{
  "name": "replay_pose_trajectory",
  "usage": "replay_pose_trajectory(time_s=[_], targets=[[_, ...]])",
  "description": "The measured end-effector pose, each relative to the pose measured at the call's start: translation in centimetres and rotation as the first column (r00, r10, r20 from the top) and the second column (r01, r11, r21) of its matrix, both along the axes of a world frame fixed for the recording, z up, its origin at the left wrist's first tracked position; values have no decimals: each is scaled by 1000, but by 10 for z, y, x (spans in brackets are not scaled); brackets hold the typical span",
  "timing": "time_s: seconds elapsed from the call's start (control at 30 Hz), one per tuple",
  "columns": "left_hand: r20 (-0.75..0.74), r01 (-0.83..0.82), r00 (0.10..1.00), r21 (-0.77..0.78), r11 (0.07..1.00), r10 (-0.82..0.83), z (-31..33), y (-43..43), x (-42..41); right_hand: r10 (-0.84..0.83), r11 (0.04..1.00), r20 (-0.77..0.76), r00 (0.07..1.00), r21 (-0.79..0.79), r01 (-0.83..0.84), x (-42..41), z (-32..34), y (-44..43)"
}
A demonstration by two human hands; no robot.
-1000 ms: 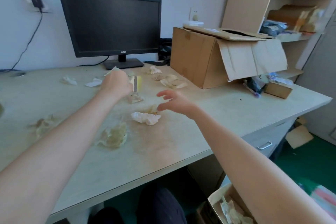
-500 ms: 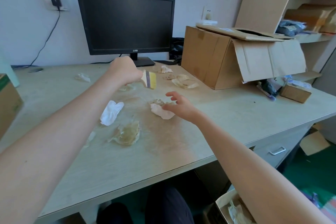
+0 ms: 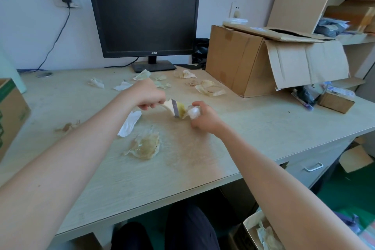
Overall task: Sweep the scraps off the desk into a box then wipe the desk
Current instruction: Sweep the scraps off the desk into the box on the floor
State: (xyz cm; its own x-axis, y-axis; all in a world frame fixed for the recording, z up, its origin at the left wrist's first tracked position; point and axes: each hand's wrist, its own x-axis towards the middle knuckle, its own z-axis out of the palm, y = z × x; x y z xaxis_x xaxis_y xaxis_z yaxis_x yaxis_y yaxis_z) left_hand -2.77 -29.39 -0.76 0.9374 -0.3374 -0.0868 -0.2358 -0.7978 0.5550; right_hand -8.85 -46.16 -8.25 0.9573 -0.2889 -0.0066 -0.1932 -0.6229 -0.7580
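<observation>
Left hand grips brush, right hand scrap, well inside edges of desk.

No legible text; monitor bezel logo too blurred.

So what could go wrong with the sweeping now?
The box on the floor sits low at the person's right, so scraps brushed over the desk edge could miss it. The brush in the left hand could also flick the crumpled scrap out of the right hand.
</observation>
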Motion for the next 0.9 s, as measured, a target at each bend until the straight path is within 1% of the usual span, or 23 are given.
replay_pose_trajectory(time_s=[0.07,0.13,0.2,0.4,0.63,0.9], targets=[[-84,-7,996,-67,998,1,-6,-4,-3,-21,999,29,999,47,20,0,-2,0],[-129,-9,992,-127,992,-7,-12,-11,-7,-24,998,44,999,53,22,0,-3,1],[-138,-19,990,-177,984,-5,-15,-18,-10,-29,998,66,997,62,25,0,-1,-1],[-140,-12,990,-274,962,-27,-9,-40,-17,-100,979,95,990,188,81,-13,11,-23],[-151,56,982,-343,938,-114,-13,-95,-41,-237,957,108,966,199,213,-50,15,-68],[-161,178,953,-394,902,-258,-20,-168,-83,-411,904,93,907,171,392,-106,16,-131]])
